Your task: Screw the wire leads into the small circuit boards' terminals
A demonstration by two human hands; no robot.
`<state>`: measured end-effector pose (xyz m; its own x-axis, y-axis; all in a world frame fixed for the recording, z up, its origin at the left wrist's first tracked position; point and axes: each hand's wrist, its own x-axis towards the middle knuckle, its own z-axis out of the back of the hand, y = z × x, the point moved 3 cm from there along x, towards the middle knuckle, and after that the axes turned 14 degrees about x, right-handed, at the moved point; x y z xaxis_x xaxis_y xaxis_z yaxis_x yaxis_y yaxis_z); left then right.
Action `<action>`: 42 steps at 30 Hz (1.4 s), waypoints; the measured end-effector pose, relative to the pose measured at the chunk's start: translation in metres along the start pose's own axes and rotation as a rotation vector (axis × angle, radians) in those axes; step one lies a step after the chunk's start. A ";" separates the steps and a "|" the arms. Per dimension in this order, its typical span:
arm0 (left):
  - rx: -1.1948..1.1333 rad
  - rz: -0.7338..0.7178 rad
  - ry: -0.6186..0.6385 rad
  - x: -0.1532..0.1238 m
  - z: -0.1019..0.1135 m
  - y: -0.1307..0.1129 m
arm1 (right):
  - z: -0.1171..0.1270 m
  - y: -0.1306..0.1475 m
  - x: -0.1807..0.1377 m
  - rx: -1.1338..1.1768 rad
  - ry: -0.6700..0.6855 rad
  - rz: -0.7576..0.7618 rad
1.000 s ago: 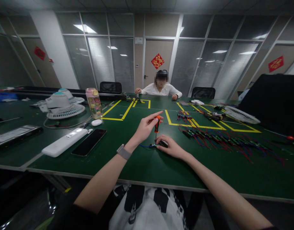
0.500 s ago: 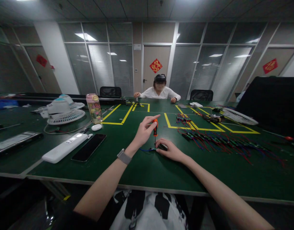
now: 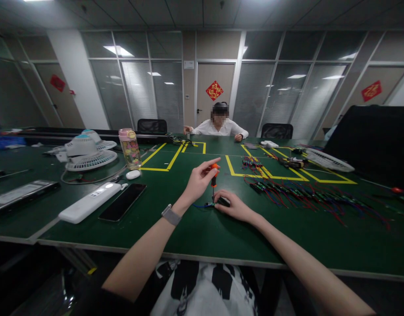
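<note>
My left hand point(image 3: 202, 175) is closed on the handle of an orange and black screwdriver point(image 3: 214, 180), its index finger stretched out over the top. The screwdriver stands upright, its tip down at a small circuit board point(image 3: 209, 205) on the green table. Bent around the board and the lower shaft, my right hand point(image 3: 233, 207) holds the board against the tabletop with its fingertips. A dark piece point(image 3: 223, 202) shows under the right fingers; its kind is unclear. From the board's left side runs a blue wire point(image 3: 198, 206).
Several wired circuit boards point(image 3: 297, 195) spread to the right. On the left lie a phone point(image 3: 123, 202), a white power strip-like device point(image 3: 90, 203), a bottle point(image 3: 130, 149) and fan parts point(image 3: 90, 159). A person point(image 3: 219, 125) in white sits opposite. Yellow tape point(image 3: 155, 169) marks the table point(image 3: 175, 237).
The screwdriver handle has tilted very slightly to the right. Both my hands are nearly where they were, and the board has stayed put.
</note>
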<state>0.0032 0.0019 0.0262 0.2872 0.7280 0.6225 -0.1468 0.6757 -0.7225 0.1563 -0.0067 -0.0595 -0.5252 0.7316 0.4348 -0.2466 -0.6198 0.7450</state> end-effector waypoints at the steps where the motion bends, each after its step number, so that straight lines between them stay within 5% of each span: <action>1: 0.029 -0.009 -0.021 0.000 0.000 -0.001 | 0.000 0.000 0.000 0.000 0.002 0.002; 33: 0.007 -0.026 0.008 -0.001 -0.001 -0.003 | 0.000 -0.001 0.000 0.001 0.005 0.003; 38: 0.120 -0.036 -0.126 -0.002 0.001 0.001 | -0.001 0.001 0.000 -0.010 -0.005 -0.008; 42: 0.033 -0.017 -0.043 -0.002 -0.002 0.002 | -0.001 0.000 0.000 -0.007 -0.006 -0.004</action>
<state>0.0040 0.0016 0.0228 0.2487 0.7205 0.6473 -0.1733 0.6906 -0.7022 0.1557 -0.0068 -0.0600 -0.5188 0.7360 0.4349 -0.2544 -0.6185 0.7434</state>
